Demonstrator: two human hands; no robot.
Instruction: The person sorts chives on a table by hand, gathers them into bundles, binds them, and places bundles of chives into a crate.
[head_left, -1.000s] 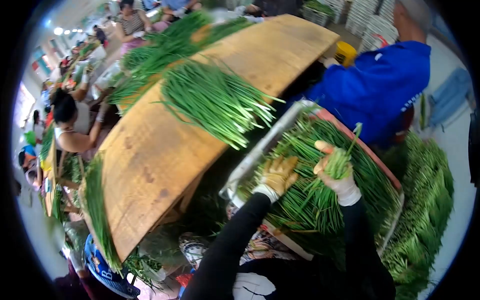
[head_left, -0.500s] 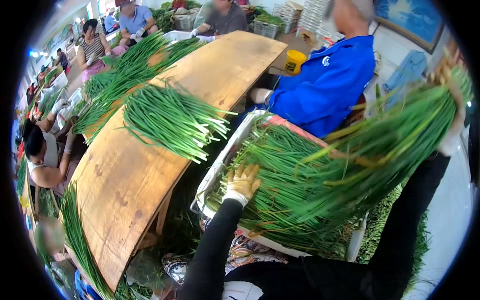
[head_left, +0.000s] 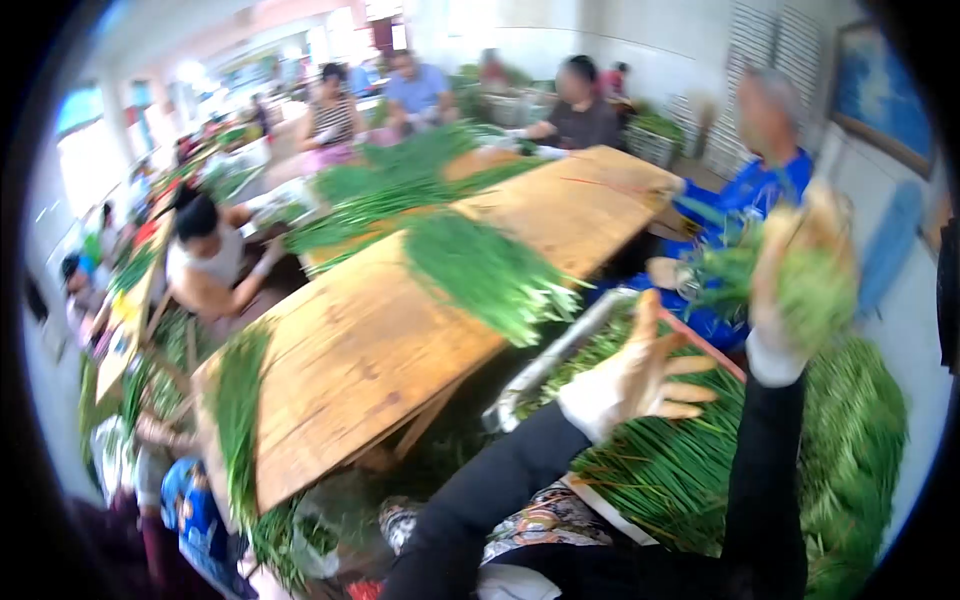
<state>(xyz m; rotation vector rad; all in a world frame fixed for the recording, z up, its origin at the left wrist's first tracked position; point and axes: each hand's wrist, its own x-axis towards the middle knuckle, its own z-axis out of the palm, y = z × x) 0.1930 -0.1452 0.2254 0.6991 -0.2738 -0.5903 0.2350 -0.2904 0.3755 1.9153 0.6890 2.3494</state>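
My left hand (head_left: 638,378), in a pale glove, is open with fingers spread over the near part of a white crate (head_left: 520,390). In that crate lie long garlic chives (head_left: 675,465), just below the hand. My right hand (head_left: 785,285) is raised beyond the crate's right side, its gloved fingers closed round a bunch of garlic chives (head_left: 815,285) smeared by motion. A pile of garlic chives (head_left: 480,265) with white stem ends lies on the wooden table (head_left: 350,370), left of my left hand.
A person in blue (head_left: 755,185) sits past the crate at the table's right. More chives (head_left: 237,425) lie along the table's near left end. Other people (head_left: 215,250) sit around the table. Green leaves are heaped (head_left: 850,440) at the right.
My view has turned left. My left hand has lifted off the chives in the crate and moved right, fingers spread. My right hand has swung inward, still holding its bunch.
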